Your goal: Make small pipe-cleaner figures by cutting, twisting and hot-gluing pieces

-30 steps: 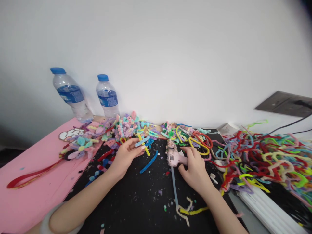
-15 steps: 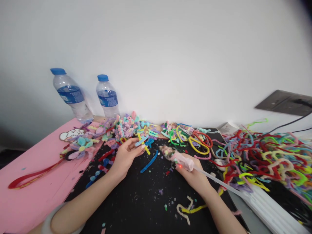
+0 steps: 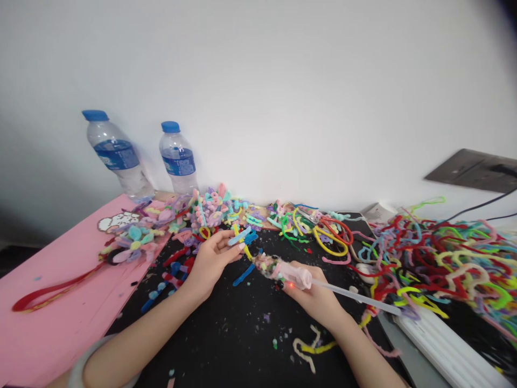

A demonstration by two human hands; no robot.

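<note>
A pale pink glue gun, gripped in the right hand, now points its fuzz-covered tip at the lower end of a yellow strip; half a second ago the two stood well apart, so tool and piece now share one working spot, contact unclear. The left hand pinches the yellow strip with a light blue strip between thumb and fingers. The hands are apart, a loose blue strip lying between them on the black table. Open room lies toward the wearer, among scraps and a cream-and-yellow strip. Fuzzy flowers crowd the back edge, a pink sheet borders the left, and the glue stick reaches right toward a white bar beside heaped fuzzy stems
</note>
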